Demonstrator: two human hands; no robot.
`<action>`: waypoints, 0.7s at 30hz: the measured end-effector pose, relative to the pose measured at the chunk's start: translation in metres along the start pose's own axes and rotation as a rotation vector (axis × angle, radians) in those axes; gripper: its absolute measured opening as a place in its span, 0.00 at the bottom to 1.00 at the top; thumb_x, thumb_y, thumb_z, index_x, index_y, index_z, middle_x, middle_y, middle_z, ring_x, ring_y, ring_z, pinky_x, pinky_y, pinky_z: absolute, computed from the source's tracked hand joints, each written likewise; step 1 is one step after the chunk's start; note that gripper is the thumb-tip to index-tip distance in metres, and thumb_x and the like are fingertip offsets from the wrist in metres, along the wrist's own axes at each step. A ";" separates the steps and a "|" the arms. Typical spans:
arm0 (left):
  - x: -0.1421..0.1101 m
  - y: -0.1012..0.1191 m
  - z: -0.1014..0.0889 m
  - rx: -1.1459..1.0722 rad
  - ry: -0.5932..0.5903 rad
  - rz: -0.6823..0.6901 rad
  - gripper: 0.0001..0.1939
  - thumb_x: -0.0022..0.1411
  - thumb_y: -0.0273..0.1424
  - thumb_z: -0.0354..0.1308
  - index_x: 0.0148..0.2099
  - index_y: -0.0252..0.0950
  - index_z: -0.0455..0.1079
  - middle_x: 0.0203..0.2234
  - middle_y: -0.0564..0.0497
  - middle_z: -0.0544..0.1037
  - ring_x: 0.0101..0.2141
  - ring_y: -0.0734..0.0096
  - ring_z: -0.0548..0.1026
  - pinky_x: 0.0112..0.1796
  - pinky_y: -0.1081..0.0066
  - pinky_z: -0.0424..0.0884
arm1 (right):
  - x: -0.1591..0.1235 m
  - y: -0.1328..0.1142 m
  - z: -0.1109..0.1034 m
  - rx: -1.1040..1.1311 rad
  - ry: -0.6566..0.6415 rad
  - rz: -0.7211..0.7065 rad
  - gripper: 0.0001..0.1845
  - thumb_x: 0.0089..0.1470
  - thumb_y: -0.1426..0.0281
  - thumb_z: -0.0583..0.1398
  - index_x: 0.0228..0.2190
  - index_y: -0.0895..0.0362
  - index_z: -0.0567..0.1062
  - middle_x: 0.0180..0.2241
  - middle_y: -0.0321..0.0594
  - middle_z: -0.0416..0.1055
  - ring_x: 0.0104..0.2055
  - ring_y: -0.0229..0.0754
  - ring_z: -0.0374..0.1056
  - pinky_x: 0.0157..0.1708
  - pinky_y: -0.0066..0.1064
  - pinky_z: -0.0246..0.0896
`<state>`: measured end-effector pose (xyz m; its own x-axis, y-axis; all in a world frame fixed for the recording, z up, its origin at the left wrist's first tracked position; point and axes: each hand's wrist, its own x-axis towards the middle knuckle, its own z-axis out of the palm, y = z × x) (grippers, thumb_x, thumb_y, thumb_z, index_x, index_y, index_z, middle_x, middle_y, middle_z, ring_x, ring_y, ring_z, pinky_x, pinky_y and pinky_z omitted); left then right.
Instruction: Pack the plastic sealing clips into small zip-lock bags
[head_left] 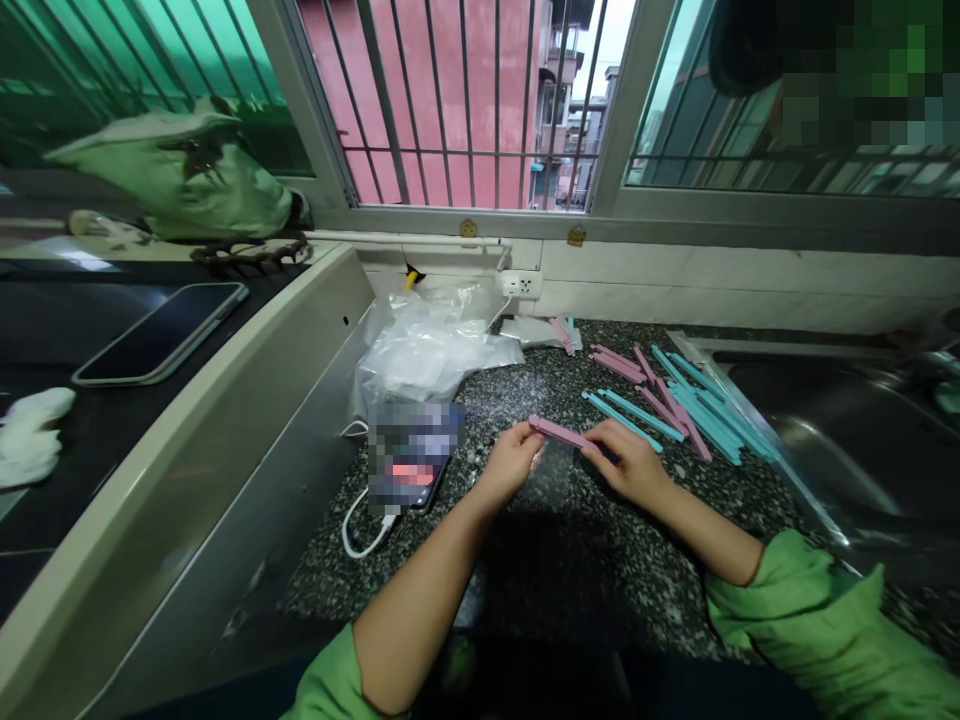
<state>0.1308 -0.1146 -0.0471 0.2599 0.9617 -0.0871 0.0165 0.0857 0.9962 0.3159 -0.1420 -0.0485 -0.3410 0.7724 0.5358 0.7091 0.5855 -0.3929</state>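
Observation:
A pink bag-sealing clip [561,432] is held between my two hands above the speckled counter, tilted slightly down to the right. My left hand [511,458] pinches its left end, where a small knob shows. The fingers of my right hand [628,462] are closed on the other end. To the right lie loose clips: several pink ones [616,366] and several light blue ones [705,418], partly across one another. A pair of blue clips [634,415] rests just beyond my right hand.
A charging phone [431,470] with a white cable lies left of my hands. Behind it is a crumpled clear plastic bag [431,350]. A small packet [536,332] holds more clips. The sink [840,400] is at right; a stove-like raised edge [225,400] bounds the left.

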 end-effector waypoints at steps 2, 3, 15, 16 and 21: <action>0.000 -0.001 0.000 -0.040 -0.019 -0.002 0.05 0.48 0.24 0.47 0.23 0.34 0.63 0.14 0.58 0.62 0.18 0.79 0.60 0.22 0.77 0.58 | -0.001 0.001 0.002 0.011 -0.005 -0.005 0.08 0.55 0.67 0.53 0.32 0.55 0.71 0.29 0.42 0.69 0.34 0.41 0.66 0.34 0.34 0.63; 0.000 -0.002 -0.001 -0.061 -0.033 0.003 0.05 0.47 0.25 0.47 0.22 0.34 0.62 0.14 0.58 0.62 0.18 0.79 0.60 0.22 0.77 0.58 | -0.001 0.002 0.002 0.015 -0.009 -0.007 0.08 0.55 0.67 0.52 0.33 0.55 0.71 0.29 0.42 0.69 0.33 0.41 0.66 0.34 0.34 0.63; 0.007 -0.014 -0.001 -0.213 -0.010 -0.066 0.27 0.53 0.53 0.44 0.21 0.35 0.65 0.15 0.51 0.69 0.17 0.75 0.64 0.21 0.72 0.62 | -0.004 0.004 0.004 0.004 -0.035 -0.038 0.06 0.55 0.69 0.52 0.33 0.55 0.69 0.30 0.42 0.67 0.35 0.41 0.65 0.35 0.34 0.63; 0.006 -0.014 -0.001 -0.218 -0.009 -0.063 0.28 0.53 0.54 0.44 0.21 0.35 0.65 0.15 0.50 0.69 0.17 0.75 0.64 0.20 0.72 0.62 | -0.005 0.004 0.004 0.006 -0.035 -0.042 0.06 0.55 0.70 0.52 0.34 0.55 0.69 0.31 0.42 0.67 0.35 0.41 0.65 0.35 0.34 0.63; 0.004 -0.011 0.000 -0.169 -0.007 -0.028 0.29 0.52 0.55 0.44 0.20 0.34 0.64 0.14 0.52 0.68 0.16 0.76 0.64 0.21 0.72 0.61 | -0.005 0.003 0.004 -0.009 -0.039 -0.056 0.06 0.55 0.71 0.52 0.34 0.56 0.69 0.31 0.42 0.68 0.35 0.41 0.65 0.36 0.33 0.63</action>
<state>0.1312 -0.1119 -0.0587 0.2686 0.9564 -0.1144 -0.1387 0.1560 0.9780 0.3179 -0.1430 -0.0552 -0.4039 0.7478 0.5270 0.6935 0.6259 -0.3567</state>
